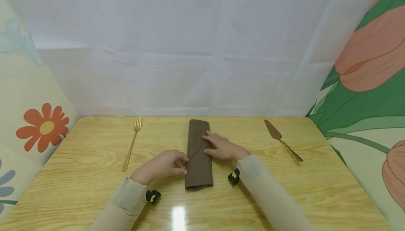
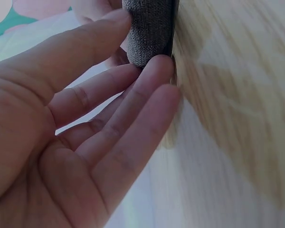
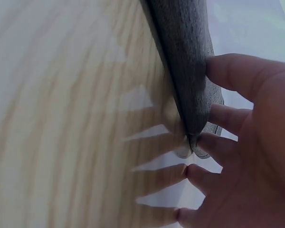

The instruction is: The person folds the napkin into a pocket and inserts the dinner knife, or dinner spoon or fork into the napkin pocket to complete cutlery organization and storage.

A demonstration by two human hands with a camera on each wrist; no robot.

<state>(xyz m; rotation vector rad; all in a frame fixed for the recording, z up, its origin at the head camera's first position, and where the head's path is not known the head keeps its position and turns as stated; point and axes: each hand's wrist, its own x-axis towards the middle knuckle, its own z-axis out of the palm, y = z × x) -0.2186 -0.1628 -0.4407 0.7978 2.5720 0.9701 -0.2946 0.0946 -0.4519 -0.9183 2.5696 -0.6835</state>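
A brown cloth (image 1: 198,164), folded into a long flat bundle, lies lengthwise on the table with a slanting fold line across its top. At its left edge is my left hand (image 1: 162,167), its thumb and fingertips touching the side. My right hand (image 1: 224,147) rests against the opposite edge, fingers spread and their tips on the cloth. In the left wrist view, the left thumb (image 2: 104,33) meets the cloth's rounded edge (image 2: 149,38) while the fingers reach low beside the tabletop. The right wrist view shows the right thumb (image 3: 232,71) against the cloth (image 3: 185,57), with the lower fingertips at the table surface.
A gold fork (image 1: 132,146) lies left of the cloth, tines pointing away. On the right is a copper-coloured cake server (image 1: 280,138), set at a slant. The wooden table (image 1: 316,188) ends at a white sheet (image 1: 190,65) behind, with floral panels at both sides.
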